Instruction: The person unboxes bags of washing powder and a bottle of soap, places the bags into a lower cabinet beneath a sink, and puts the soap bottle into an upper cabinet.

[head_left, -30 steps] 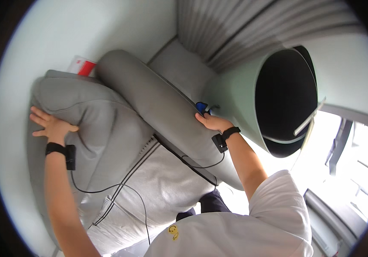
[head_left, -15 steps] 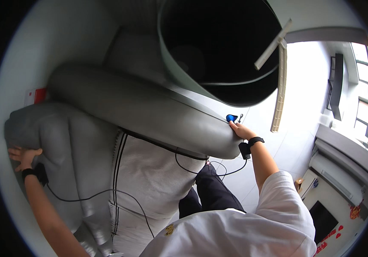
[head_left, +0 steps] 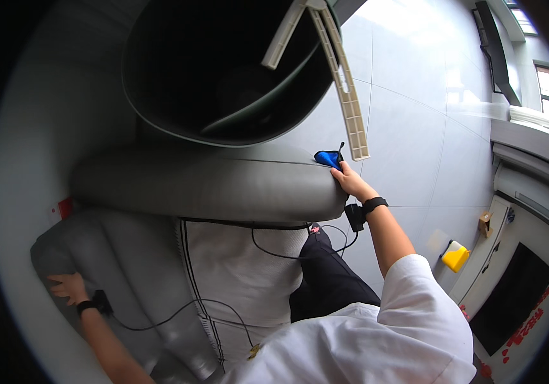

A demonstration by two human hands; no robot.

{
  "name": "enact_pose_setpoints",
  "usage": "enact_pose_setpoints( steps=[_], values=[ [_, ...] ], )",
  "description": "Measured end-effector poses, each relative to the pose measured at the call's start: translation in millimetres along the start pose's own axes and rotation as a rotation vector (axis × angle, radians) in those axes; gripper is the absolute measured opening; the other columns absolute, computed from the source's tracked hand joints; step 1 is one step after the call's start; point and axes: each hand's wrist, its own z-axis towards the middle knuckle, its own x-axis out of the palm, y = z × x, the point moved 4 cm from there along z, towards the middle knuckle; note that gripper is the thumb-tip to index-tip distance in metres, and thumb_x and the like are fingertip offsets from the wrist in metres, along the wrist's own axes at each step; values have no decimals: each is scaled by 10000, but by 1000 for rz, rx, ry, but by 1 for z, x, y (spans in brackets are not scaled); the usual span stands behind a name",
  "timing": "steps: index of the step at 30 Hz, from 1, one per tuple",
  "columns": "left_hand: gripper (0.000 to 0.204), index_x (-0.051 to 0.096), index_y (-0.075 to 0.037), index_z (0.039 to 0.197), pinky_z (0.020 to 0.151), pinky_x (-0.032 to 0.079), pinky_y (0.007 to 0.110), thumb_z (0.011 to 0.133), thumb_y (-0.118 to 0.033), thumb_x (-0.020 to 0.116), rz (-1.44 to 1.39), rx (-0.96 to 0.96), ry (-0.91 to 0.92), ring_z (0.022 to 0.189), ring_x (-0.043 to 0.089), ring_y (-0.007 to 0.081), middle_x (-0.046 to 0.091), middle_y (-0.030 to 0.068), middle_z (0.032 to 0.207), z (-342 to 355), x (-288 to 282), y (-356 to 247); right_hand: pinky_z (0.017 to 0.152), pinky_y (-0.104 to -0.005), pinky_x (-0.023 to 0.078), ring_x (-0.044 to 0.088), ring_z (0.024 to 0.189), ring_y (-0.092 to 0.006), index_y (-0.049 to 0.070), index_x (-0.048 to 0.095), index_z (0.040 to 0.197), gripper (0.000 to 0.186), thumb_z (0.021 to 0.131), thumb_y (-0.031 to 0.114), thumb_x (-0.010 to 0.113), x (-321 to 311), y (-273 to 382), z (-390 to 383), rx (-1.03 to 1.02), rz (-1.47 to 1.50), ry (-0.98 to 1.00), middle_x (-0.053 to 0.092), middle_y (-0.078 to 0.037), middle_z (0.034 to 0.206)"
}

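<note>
My left hand [head_left: 70, 288] lies with fingers spread on the grey sofa backrest [head_left: 105, 246], near its far left corner. At the right end of the padded grey armrest [head_left: 210, 185], my right hand [head_left: 354, 184] has its fingers closed at the edge of a small blue and black cloth item [head_left: 329, 159]. A thin black loop sticks up from that item; part of it is hidden by my fingers. Each wrist wears a black strap with a small black box and a cable.
A dark, wide-mouthed bin [head_left: 178, 121] stands beyond the armrest, with a cream plastic bracket [head_left: 348, 105] across its rim. A white woven cover [head_left: 242, 262] with black stripes lies on the seat. A yellow and white container [head_left: 456, 256] stands on the tiled floor [head_left: 408, 147].
The view has swung, so the bin and armrest appear further left. My left hand stays spread on the backrest. My right hand stays at the armrest's end, where more of the cloth item shows.
</note>
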Motion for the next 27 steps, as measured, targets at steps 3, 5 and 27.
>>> enact_pose_setpoints(
  steps=[3,5,27],
  values=[
    [901,-45,-67,1482,1064,136,651,854,-182,591,-125,114,-129,1405,38,441,11,263,1520,-62,-9,-53,835,-485,458,551,959,-476,-17,484,1067,402,914,352,527,9,0,-6,-157,-259,-221,576,-286,1076],
    [900,-15,-61,1484,1077,173,609,844,-177,607,-110,138,-103,1402,61,450,38,270,1517,-94,11,-63,811,-493,467,554,906,-454,0,485,1059,381,891,332,564,33,20,-18,-237,-335,-365,570,-268,1026],
    [1369,-121,-83,1467,1084,166,594,589,-528,830,-493,785,800,1315,-133,602,-227,361,1439,-358,-56,-327,870,-468,392,426,1129,-350,51,539,1175,609,765,493,633,87,150,20,-539,-424,-839,463,-183,1252]
  ],
)
